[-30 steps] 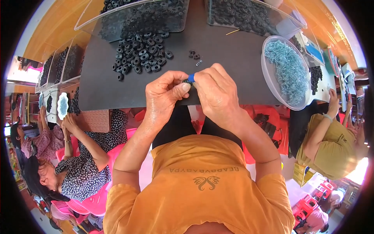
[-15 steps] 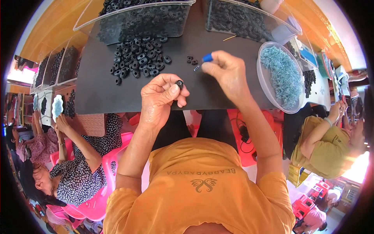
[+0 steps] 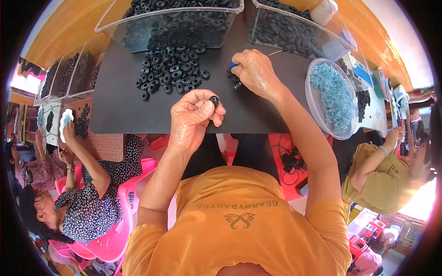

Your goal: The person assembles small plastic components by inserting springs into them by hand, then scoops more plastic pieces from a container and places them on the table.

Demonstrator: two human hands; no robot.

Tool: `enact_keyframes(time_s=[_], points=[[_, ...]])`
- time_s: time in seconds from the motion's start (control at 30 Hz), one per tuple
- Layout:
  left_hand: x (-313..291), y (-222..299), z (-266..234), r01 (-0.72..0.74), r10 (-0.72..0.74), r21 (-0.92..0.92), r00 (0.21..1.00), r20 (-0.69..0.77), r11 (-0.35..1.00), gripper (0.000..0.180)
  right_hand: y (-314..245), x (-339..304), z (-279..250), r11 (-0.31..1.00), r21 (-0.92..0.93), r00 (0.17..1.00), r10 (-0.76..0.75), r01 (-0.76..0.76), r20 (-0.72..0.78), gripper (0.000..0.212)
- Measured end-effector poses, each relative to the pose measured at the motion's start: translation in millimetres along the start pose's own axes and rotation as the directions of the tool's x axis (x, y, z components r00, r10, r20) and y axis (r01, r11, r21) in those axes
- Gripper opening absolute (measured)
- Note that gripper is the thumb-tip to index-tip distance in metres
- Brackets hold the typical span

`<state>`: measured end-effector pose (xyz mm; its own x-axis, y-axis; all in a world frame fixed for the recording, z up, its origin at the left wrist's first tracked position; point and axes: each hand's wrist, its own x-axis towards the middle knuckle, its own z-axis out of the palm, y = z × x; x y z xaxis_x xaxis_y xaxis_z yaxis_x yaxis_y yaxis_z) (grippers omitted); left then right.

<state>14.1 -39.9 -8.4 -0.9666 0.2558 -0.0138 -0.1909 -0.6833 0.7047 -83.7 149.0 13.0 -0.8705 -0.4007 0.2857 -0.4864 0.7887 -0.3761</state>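
Observation:
My left hand (image 3: 195,112) pinches a small, rounded black plastic piece (image 3: 213,99) between thumb and fingertips, above the near edge of the dark table. It looks like part of a cord lock. Farther off and to the right, my right hand (image 3: 254,69) is bent down to the tabletop, its fingers drawn together. A blue cover (image 3: 232,64) shows at a fingertip. Under those fingertips lie a few small black pieces (image 3: 230,73), partly hidden; whether one is gripped is not visible. A small striped coil spring (image 3: 238,85) lies just nearer to me.
A heap of black pieces (image 3: 172,69) spreads before a clear bin (image 3: 179,39). Another clear bin (image 3: 285,34) stands at the far right. A round tub (image 3: 311,101) of pale blue springs sits at the right edge. A thin stick (image 3: 276,52) lies beyond my right hand. People sit on both sides.
My right hand has moved away from me and down, onto the small black pieces on the table. My left hand keeps its hold on the black piece. The view has shifted slightly.

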Motion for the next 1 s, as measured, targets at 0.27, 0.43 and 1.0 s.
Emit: enact_keyframes(time_s=[0.27, 0.43, 1.0], points=[[0.2, -0.2, 3.0, -0.004, 0.007, 0.071, 0.999, -0.037, 0.997, 0.016, 2.6, -5.2, -5.9, 0.937, 0.299, 0.984, 0.175, -0.180, 0.042, 0.018], [0.0, -1.8, 6.3, -0.008, 0.011, 0.096, 0.999, -0.033, 0.995, 0.013, -4.3, -14.1, -13.0, 0.811, 0.554, 0.974, 0.226, -0.188, -0.001, 0.015], [-4.8, -10.4, 17.1, 0.001, 0.028, 0.271, 0.994, -0.104, 0.963, 0.020, -49.6, -57.8, -34.6, 0.392, 0.873, 0.957, 0.113, -0.291, 0.269, 0.007]])
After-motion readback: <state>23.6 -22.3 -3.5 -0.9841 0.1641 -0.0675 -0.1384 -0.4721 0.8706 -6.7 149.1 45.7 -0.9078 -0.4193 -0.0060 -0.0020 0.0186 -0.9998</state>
